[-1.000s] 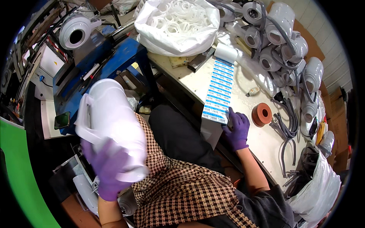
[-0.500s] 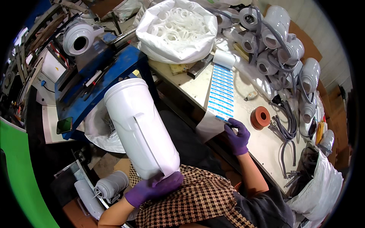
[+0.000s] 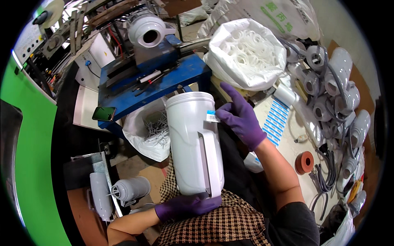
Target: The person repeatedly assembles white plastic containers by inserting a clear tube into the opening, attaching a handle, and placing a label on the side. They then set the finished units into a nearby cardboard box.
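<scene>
A tall light-grey plastic jug-like housing [image 3: 186,143] with a long side handle and a threaded rim stands nearly upright before me. My left hand [image 3: 188,207], in a purple glove, is closed around its bottom end by the foot of the handle. Near the rim, a small blue-and-white label [image 3: 212,116] lies against the housing's right side. My purple-gloved right hand [image 3: 242,121] has its thumb and a bent finger at the label's edge, while the index finger points up and away. Whether the label is stuck down I cannot tell.
A strip of blue-and-white labels [image 3: 276,121] lies on the right-hand table beside a brown tape roll [image 3: 304,162] and grey cables [image 3: 325,176]. Behind stands a white sack of rings [image 3: 250,61]. Grey housings [image 3: 347,98] crowd the right. A blue bench [image 3: 164,78] stands left.
My right hand has moved from the label strip to the housing's rim, bringing one label. The housing has come more upright, and the view has turned left.
</scene>
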Available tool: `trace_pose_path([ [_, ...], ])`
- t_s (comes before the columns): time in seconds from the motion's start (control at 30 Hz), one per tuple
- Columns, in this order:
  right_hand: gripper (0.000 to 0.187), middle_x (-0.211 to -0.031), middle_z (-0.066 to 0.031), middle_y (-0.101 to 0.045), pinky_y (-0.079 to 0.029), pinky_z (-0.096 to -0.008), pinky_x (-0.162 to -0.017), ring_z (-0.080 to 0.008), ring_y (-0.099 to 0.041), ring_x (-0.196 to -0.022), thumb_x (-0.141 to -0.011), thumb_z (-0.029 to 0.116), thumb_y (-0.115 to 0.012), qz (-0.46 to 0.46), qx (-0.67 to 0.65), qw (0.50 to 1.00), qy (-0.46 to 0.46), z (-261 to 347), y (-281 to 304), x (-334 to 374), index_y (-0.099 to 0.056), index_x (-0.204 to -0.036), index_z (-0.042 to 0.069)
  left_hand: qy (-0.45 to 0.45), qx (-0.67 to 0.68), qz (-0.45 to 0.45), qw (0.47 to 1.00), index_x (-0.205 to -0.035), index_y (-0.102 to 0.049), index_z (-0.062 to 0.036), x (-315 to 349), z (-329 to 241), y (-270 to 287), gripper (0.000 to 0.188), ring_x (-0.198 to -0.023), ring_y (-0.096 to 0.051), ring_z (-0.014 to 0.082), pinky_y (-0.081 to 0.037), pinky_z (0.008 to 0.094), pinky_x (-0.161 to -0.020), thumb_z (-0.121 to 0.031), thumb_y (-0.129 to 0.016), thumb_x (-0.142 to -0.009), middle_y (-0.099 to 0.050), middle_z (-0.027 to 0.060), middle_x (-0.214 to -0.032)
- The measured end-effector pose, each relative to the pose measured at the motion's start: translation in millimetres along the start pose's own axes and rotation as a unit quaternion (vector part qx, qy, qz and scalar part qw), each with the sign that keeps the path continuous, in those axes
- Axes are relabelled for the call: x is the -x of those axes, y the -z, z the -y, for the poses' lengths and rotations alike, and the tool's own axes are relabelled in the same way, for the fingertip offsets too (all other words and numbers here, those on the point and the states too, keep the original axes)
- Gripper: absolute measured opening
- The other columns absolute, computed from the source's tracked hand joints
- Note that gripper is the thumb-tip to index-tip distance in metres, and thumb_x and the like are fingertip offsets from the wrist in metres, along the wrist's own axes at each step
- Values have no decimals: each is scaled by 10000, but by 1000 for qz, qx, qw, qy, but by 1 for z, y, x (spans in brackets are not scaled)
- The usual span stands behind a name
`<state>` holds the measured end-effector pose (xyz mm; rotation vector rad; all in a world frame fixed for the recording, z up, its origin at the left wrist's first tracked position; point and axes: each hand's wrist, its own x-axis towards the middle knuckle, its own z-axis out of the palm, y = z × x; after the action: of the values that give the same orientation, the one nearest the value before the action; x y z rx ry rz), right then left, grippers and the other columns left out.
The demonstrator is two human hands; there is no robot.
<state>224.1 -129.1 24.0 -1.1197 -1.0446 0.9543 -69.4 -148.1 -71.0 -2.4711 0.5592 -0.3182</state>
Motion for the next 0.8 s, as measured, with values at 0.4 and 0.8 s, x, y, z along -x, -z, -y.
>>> trace_pose_path([
  [0.4,961,-1075,-154,-654,-483,-411,-913,-285,-625,-978,-776,468,-830,12,448,892,55,1,-32,-35,-386,-1560,131,100,84,-16,991,-1401,-594,-245,16,-13,6,418,-1367,-456,188,-395,421,-1106,-325,-559,-993,-519,3,-1479],
  [0.8,987,-1187,-302,-679,-509,-474,-976,-472,-653,-1117,-878,531,-717,167,380,907,67,16,-104,-119,-215,-1614,108,696,484,-222,482,-1553,-320,-73,66,-35,72,743,-1342,-484,379,-395,484,-1136,-295,-624,-913,-376,187,-1547],
])
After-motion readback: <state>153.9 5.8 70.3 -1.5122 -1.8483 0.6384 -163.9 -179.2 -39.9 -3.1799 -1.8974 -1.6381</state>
